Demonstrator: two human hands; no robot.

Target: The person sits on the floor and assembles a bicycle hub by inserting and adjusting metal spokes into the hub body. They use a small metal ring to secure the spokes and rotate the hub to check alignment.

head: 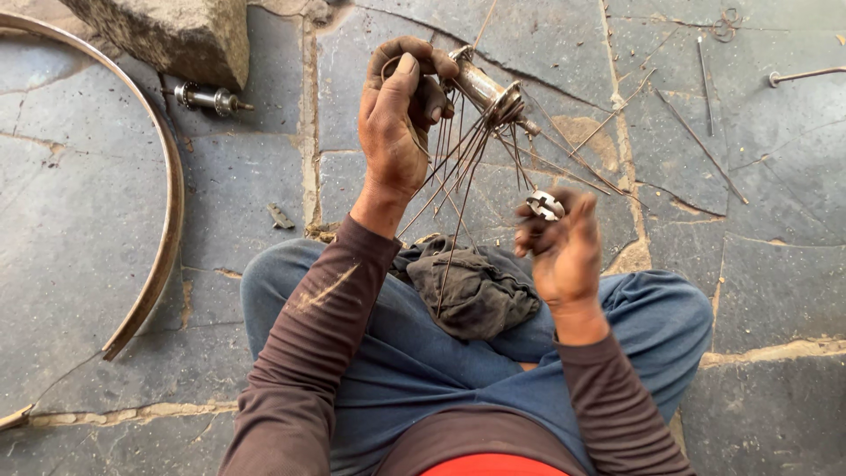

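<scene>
My left hand (398, 115) grips one end of a metal wheel hub (485, 86) and holds it up over my lap. Several thin rusty spokes (458, 167) hang from the hub's flanges and fan downward. My right hand (562, 247) is lower and to the right, pinching a small shiny metal part (545, 205) between its fingertips, just below the hanging spokes. A dark crumpled rag (471, 286) lies on my lap between my knees.
A curved metal wheel rim (167, 203) lies on the stone floor at left. A second hub with its axle (207, 99) sits beside a large stone block (167, 35). Loose spokes (701, 145) and a long bolt (804, 75) are scattered at upper right.
</scene>
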